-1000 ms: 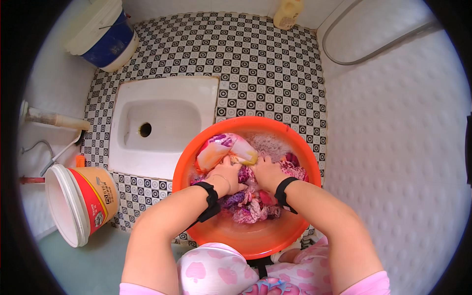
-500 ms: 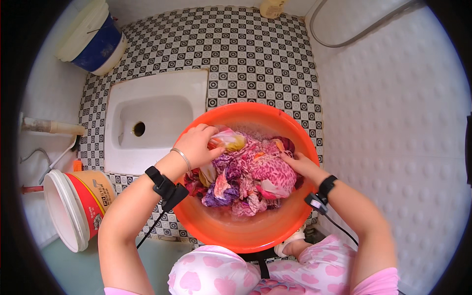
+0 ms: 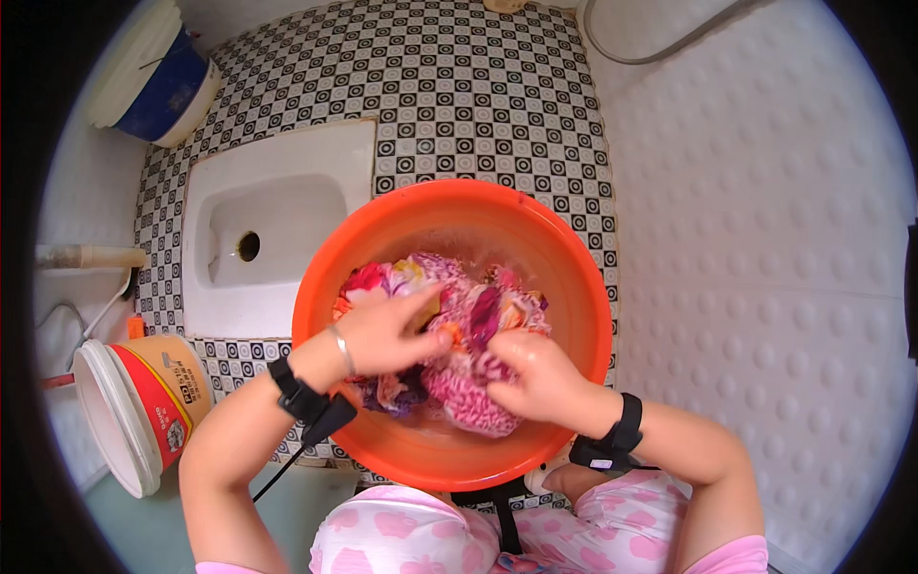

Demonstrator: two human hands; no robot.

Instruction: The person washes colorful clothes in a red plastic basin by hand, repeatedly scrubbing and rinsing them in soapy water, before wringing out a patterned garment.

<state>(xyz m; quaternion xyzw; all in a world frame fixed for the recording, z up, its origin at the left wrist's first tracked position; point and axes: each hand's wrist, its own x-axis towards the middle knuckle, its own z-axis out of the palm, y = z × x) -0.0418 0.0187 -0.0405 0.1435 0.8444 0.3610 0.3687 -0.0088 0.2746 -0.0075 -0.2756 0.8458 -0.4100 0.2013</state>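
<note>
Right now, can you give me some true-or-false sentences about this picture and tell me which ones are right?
1. The tub is orange. True.
2. Both hands are outside the tub. False: the left hand and right hand are at the cloths inside it.
3. A bracelet is on the left wrist. True.
4. The toilet pan is right of the tub. False: the toilet pan is on its left.
5. The floor is plain blue. False: it has black-and-white patterned tiles.

Left hand (image 3: 382, 332), slightly blurred, and right hand (image 3: 545, 380) hide parts of the patterned cloth (image 3: 467, 404). At 12 o'clock the upper edge cuts off a beige container (image 3: 504, 5), kind unclear; at 1 o'clock, a grey hose (image 3: 643, 62).
</note>
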